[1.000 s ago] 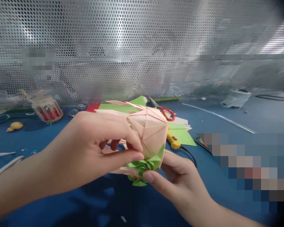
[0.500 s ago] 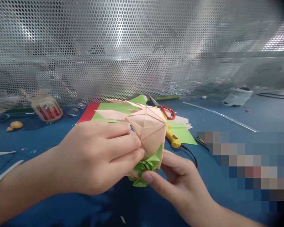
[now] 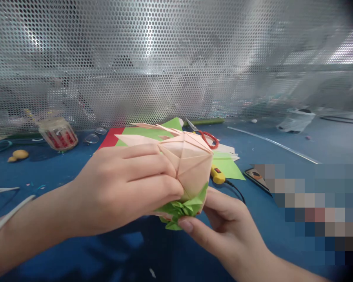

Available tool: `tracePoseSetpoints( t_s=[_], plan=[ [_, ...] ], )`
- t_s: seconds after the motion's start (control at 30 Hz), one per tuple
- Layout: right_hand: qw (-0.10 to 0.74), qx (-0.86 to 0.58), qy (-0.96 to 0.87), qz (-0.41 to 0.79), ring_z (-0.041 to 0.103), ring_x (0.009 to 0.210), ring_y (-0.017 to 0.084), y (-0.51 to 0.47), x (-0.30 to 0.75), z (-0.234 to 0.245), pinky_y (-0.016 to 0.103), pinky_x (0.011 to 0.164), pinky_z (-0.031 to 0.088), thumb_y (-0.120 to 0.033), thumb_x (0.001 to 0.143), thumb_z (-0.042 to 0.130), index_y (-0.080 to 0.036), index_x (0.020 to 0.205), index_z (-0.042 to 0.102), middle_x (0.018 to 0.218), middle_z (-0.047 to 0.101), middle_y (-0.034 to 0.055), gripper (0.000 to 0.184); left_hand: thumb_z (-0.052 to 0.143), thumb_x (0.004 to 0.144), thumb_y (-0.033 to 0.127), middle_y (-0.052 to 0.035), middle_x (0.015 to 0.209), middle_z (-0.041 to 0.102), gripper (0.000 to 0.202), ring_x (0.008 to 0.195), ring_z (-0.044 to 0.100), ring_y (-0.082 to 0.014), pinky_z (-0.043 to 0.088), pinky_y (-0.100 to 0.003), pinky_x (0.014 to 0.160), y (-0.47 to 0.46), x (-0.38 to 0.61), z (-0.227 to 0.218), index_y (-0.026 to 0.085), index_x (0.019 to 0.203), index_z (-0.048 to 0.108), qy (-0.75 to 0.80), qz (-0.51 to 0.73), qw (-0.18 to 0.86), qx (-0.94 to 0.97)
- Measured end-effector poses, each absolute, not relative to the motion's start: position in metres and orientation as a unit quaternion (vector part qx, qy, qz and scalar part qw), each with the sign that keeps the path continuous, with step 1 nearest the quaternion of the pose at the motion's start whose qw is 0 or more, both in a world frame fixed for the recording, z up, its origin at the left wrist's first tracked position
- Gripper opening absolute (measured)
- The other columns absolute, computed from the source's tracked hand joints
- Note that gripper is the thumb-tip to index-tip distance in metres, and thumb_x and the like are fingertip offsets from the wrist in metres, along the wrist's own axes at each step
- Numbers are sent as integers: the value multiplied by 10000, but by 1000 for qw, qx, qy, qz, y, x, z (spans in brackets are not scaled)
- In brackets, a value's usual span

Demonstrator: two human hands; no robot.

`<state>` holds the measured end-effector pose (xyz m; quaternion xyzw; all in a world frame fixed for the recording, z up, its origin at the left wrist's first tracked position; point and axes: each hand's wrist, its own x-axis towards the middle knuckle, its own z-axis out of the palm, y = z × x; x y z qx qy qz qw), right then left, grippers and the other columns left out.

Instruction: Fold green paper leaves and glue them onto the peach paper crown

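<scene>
Since a moment ago my left hand point(image 3: 126, 188) has been closing flatter over the pink origami flower point(image 3: 185, 164), fingers clenched on its side above the blue counter point(image 3: 61, 168). My right hand point(image 3: 223, 219) is pinching the green paper base point(image 3: 182, 207). Squeezing harder could be crushing the creases, I judge.
</scene>
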<state>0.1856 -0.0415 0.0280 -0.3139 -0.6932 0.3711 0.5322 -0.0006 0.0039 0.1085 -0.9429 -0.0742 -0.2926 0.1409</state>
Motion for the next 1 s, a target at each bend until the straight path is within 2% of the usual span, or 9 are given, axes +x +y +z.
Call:
tracePoseSetpoints(
  t_s=[0.07, 0.27, 0.5, 0.63, 0.8, 0.87, 1.0],
  plan=[
    [530, -311, -694, 376, 672, 837, 205, -42, 186, 28, 282, 797, 541, -196, 814, 680, -227, 779, 698, 873, 728, 25, 50, 515, 942, 113, 10, 801, 709, 193, 754, 619, -116, 514, -216, 751, 3, 0, 111, 173, 842, 668, -86, -293, 140, -942],
    [533, -324, -690, 367, 654, 768, 199, -45, 188, 28, 250, 690, 541, -222, 802, 693, -205, 754, 717, 730, 669, 21, 56, 500, 941, 93, 7, 811, 726, 210, 763, 631, -141, 512, -265, 701, 4, 1, 110, 186, 837, 656, -81, -295, 155, -939],
    [535, -295, -707, 357, 641, 755, 156, -42, 188, 31, 204, 742, 523, -149, 791, 696, -210, 829, 720, 827, 699, 11, 76, 372, 983, 132, 20, 815, 694, 280, 826, 609, -141, 510, -252, 805, 7, 0, 97, 209, 843, 602, -72, -317, 162, -932],
    [525, -304, -716, 346, 620, 709, 157, -42, 189, 31, 212, 703, 524, -161, 797, 690, -201, 826, 718, 777, 670, 15, 57, 321, 1015, 171, 29, 828, 661, 299, 822, 598, -110, 474, -198, 814, 6, 0, 93, 193, 897, 595, -67, -335, 196, -919],
    [525, -295, -708, 369, 633, 772, 171, -42, 187, 29, 226, 739, 521, -182, 802, 694, -211, 846, 720, 799, 677, 15, 60, 366, 998, 155, 13, 835, 660, 271, 811, 594, -115, 452, -186, 742, 7, 2, 93, 196, 902, 617, -111, -304, 125, -938],
    [527, -302, -695, 385, 637, 796, 175, -42, 187, 27, 233, 753, 519, -194, 808, 689, -209, 802, 709, 798, 676, 13, 26, 397, 991, 155, 3, 837, 659, 242, 785, 595, -120, 452, -190, 697, 8, 2, 96, 188, 881, 610, -124, -289, 81, -946],
    [524, -322, -684, 393, 619, 756, 169, -43, 187, 25, 243, 728, 515, -221, 820, 674, -202, 706, 658, 759, 647, 8, 117, 420, 984, 142, -14, 870, 656, 244, 844, 602, -122, 453, -192, 785, 7, 0, 102, 158, 882, 641, -102, -275, 39, -955]
  ],
)
